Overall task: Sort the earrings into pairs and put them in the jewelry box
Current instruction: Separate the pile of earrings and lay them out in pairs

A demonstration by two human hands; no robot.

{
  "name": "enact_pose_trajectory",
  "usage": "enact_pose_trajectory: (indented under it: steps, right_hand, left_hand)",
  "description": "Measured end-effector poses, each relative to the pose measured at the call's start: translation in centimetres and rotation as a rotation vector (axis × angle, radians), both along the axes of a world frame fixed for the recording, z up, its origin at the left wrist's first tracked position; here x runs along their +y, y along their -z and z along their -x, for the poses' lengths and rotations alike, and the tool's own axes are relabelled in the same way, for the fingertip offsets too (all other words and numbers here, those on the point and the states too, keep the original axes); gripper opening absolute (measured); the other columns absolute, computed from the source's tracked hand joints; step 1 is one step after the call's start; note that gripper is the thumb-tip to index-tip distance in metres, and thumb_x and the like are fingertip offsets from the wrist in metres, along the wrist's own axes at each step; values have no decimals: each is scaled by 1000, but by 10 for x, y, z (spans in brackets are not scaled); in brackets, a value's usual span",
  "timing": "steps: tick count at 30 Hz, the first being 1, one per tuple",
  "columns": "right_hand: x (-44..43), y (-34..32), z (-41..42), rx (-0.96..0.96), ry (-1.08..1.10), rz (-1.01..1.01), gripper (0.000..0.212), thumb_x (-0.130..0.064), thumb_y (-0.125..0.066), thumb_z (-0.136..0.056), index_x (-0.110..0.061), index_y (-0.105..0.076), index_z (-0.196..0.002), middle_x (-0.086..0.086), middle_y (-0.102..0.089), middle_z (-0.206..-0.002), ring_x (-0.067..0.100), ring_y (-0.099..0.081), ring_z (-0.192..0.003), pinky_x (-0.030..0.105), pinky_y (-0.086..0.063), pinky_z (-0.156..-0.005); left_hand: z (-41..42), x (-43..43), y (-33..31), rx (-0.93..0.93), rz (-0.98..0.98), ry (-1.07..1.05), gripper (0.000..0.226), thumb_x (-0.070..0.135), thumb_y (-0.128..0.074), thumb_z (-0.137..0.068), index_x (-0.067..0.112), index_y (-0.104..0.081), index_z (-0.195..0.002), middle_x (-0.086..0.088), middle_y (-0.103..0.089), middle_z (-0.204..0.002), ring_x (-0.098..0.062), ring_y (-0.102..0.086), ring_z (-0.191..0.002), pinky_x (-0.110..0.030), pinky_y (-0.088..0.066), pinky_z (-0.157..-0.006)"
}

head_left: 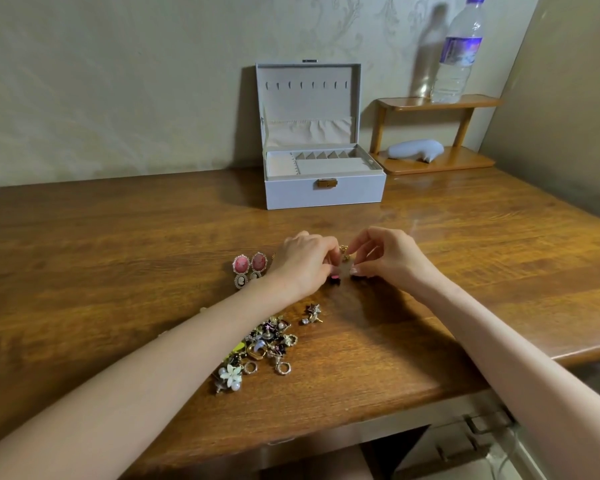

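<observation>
My left hand (303, 263) and my right hand (387, 256) meet at the table's middle, fingertips pinched together on a small gold earring (343, 252). A dark pink piece (334, 279) lies just under them. Two pink cameo earrings (250, 268) lie side by side left of my left hand. A heap of mixed earrings (260, 348) sits near the front edge, with a star-shaped earring (313, 313) apart from it. The white jewelry box (323, 183) stands open at the back, lid upright.
The wooden table (118, 254) ends at the right and front edges. A small wooden shelf (440, 161) at the back right carries a water bottle (459, 53) on top and a pale grey object (414, 148) below. A wall runs close behind.
</observation>
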State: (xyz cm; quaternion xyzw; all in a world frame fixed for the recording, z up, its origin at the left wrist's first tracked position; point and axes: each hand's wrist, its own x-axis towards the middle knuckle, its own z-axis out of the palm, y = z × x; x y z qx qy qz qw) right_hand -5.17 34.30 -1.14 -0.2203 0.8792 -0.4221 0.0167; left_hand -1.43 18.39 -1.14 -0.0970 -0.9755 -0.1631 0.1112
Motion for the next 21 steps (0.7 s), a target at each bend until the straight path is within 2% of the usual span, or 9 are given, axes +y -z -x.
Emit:
enact_pose_trajectory:
  steps: [4, 9, 12, 17, 21]
  right_hand:
    - [0, 2, 0, -7, -11, -23, 28, 1, -76, -69, -18, -65, -86, -3, -68, -74, 6, -60, -66, 19, -48, -62]
    - [7, 3, 3, -36, -7, 25, 25, -6, -78, -70, -18, -66, -88, -2, -68, -74, 6, -60, -66, 20, -46, -62]
    - [10, 5, 5, -27, 23, 38, 22, -10, -78, -72, -19, -65, -87, -2, -67, -75, 8, -60, -67, 22, -47, -62]
    - [3, 8, 4, 33, 24, -28, 26, -5, -77, -71, -19, -64, -88, -3, -69, -78, 10, -64, -74, 19, -48, -66]
    - [1, 10, 2, 69, 28, -24, 27, -6, -77, -71, -20, -64, -89, -3, -69, -77, 8, -63, -72, 17, -46, -65]
  left_hand:
    - [1, 1, 1, -2, -35, -22, 12, 18, -57, -90, 22, -61, -100, 6, -59, -97, -14, -48, -100, -25, -31, -76]
    - [-2, -5, -2, 9, -103, 11, 13, 24, -63, -86, 21, -58, -97, 10, -53, -89, -11, -48, -89, -25, -34, -74]
    - [-6, -11, -7, 8, -50, 89, 13, 30, -67, -82, 23, -59, -91, 11, -54, -91, -9, -40, -87, -25, -30, -79]
    - [-6, -12, -3, -26, 62, 110, 18, 34, -65, -83, 25, -59, -97, 10, -51, -95, -11, -38, -95, -32, -31, -92]
    - [-2, -9, 0, -18, 42, 97, 17, 31, -64, -84, 24, -60, -99, 8, -53, -98, -13, -41, -99, -31, -32, -91]
